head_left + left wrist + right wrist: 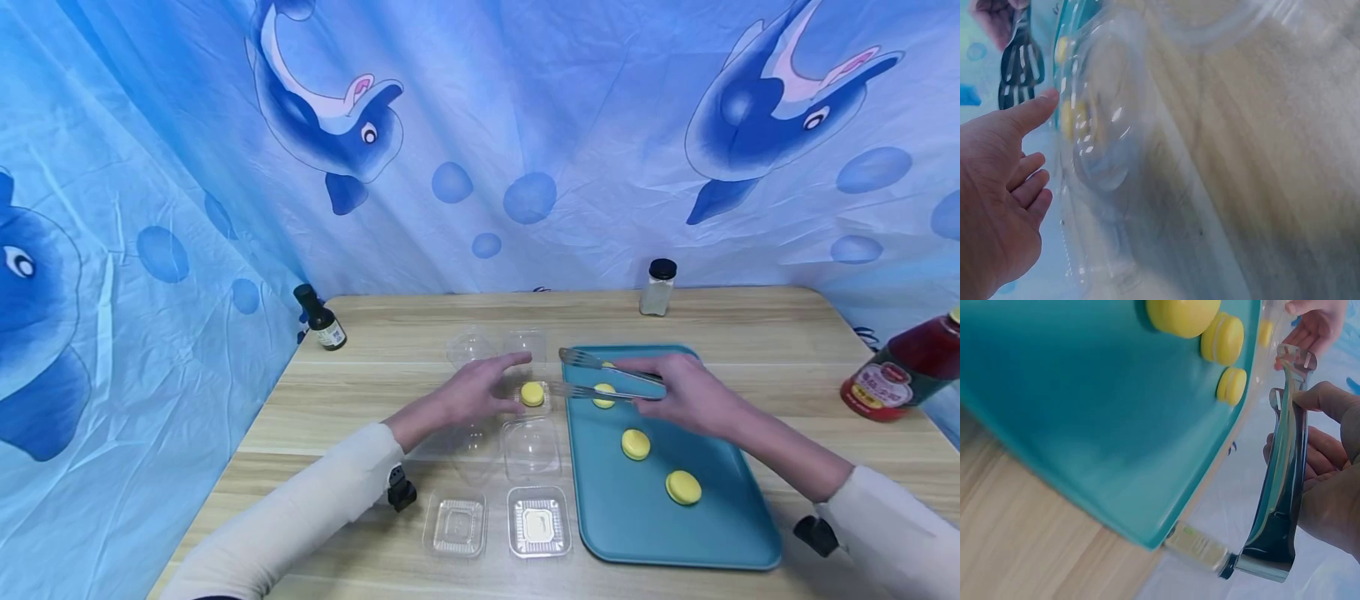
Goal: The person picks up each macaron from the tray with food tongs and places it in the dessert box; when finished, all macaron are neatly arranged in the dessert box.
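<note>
My right hand (693, 396) grips metal tongs (1282, 469) with slotted ends, their two arms spread apart over the left edge of a teal tray (675, 533). Nothing sits between the tong ends. Several yellow macarons lie on the tray, among them a near one (683, 487) and a middle one (636, 444); another macaron (603, 396) is partly behind the tongs. One macaron (532, 393) rests in a small clear plastic container, just left of the lower tong end. Beside that container hovers my left hand (476, 390), thumb and fingers apart, holding nothing.
More clear containers stand left of the tray, including a front right one (538, 522) and a front left one (455, 523). A dark bottle (321, 318) stands back left, a black-capped shaker (657, 287) at the back, and a red-filled jar (900, 367) at right.
</note>
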{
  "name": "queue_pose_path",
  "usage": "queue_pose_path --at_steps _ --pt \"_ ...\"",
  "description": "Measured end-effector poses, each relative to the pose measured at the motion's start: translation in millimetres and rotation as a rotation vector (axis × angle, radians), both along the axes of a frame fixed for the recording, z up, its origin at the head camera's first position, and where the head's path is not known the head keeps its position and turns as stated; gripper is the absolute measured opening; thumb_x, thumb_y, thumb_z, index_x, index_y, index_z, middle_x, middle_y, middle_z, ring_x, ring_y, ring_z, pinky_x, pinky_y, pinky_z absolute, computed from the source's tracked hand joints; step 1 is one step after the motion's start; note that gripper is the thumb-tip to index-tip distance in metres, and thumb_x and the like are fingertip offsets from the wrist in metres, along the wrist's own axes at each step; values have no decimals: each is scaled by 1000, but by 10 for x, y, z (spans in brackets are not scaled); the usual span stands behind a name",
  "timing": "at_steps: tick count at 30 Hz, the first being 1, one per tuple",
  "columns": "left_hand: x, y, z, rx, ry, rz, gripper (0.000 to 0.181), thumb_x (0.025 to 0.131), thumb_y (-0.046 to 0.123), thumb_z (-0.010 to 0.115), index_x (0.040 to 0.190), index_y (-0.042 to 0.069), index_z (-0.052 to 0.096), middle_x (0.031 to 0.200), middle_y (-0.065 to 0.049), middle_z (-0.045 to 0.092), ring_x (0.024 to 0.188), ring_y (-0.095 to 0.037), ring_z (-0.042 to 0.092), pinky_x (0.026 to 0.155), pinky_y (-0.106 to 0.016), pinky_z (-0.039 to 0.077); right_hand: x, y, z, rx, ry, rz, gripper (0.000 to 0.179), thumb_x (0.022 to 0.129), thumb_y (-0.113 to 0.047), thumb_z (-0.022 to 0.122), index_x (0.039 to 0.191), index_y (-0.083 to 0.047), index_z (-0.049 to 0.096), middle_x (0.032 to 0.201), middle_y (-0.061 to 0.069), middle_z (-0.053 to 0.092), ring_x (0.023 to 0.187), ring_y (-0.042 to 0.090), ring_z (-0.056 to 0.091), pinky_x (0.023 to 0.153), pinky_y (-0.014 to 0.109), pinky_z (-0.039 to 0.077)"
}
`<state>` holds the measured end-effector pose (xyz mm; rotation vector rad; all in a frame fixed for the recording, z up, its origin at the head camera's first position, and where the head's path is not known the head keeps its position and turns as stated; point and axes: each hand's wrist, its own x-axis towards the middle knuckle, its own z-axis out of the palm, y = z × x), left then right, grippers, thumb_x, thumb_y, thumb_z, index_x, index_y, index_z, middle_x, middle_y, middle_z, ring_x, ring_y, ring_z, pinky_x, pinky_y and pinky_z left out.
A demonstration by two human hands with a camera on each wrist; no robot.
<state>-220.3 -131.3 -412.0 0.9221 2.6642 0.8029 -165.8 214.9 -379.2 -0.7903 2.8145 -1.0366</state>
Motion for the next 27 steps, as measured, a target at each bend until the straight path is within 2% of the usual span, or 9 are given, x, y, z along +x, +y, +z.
queue_pose_path --at_steps 3,5,7,9,11,15,18,22,27 --pt "-25 -76 32 32 14 8 88 92 30 85 165 13 37 168 -1 40 154 -27 38 127 -49 30 31 78 -3 10 -17 -29 58 90 0 80 145 -1 64 100 12 72 42 9 36 42 25 38" --pt "-43 -143 51 44 30 20 89 92 33 85 164 13 39 168 -2 41 153 -27 39 127 -48 30 47 129 -20 10 -19 -41 59 90 -1 81 145 -1 63 99 9 71 44 10 37 43 25 38" --pt "-55 -223 68 44 52 37 89 91 37 86 164 14 40 167 -5 42 153 -29 39 127 -49 30 67 176 -40 16 -27 -53 59 90 -1 82 146 -1 62 89 5 65 44 10 38 43 25 38" --pt "-61 -311 77 47 73 57 92 89 41 87 164 15 41 167 -8 42 154 -31 37 127 -52 29 84 219 -68 15 -29 -63 60 90 -1 82 146 -2 63 93 6 67 45 10 38 43 25 38" --pt "-65 -401 78 49 91 76 93 88 42 89 164 17 42 167 -8 42 155 -32 36 127 -54 29 107 261 -97 19 -29 -78 60 89 -1 83 146 -3 63 104 12 71 49 9 41 43 25 39" --pt "-60 -568 53 67 126 89 93 86 37 91 162 14 44 166 -12 43 154 -33 37 127 -54 30 143 338 -147 24 -33 -105 60 88 1 82 145 -3 64 116 19 70 51 10 41 43 25 41" --pt "-44 -677 16 77 139 86 92 85 33 92 160 9 45 164 -17 45 152 -36 40 126 -56 31 165 394 -169 39 -53 -125 61 88 1 82 146 -3 63 99 13 68 48 10 39 43 25 41" --pt "-4 -801 -44 71 121 92 92 85 35 91 160 8 46 163 -17 46 151 -37 41 125 -56 32 190 464 -199 50 -77 -141 62 88 0 81 147 -2 62 98 12 65 52 12 41 45 25 42" --pt "56 -924 -118 66 113 105 93 85 37 91 162 11 44 164 -13 45 151 -34 41 125 -56 32 209 529 -240 28 -84 -144 62 88 1 82 147 0 61 126 27 66 74 21 56 47 26 44"
